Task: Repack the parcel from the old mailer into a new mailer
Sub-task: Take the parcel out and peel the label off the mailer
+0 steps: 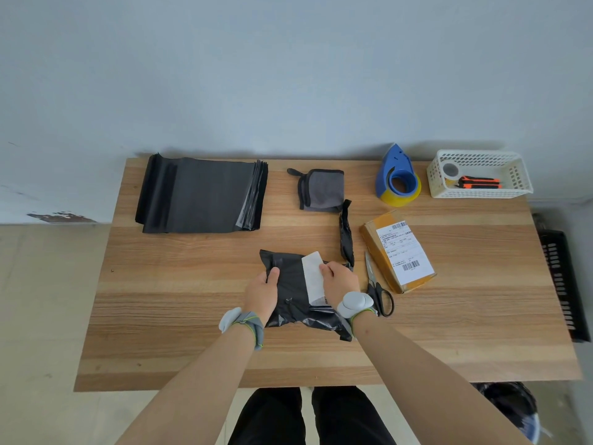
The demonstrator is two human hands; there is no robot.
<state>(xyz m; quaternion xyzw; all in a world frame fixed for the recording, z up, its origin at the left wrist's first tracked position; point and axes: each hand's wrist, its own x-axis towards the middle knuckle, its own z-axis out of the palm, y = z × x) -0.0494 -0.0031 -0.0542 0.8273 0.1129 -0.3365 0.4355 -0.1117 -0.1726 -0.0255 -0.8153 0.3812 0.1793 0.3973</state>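
Between both hands point(261, 292) point(340, 282), black old mailer point(290, 284), gripped.

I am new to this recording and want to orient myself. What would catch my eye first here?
First, both hands at the table's near middle: the left hand and right hand grip a crumpled black mailer with a white label. Right of it lie scissors and a labelled cardboard box. A stack of black mailers lies far left.

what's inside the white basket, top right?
In the white basket: a roll with a grey face at its left end and an orange-and-black tool lying beside it. The near wall hides their lower parts; what kind of tool it is cannot be told.
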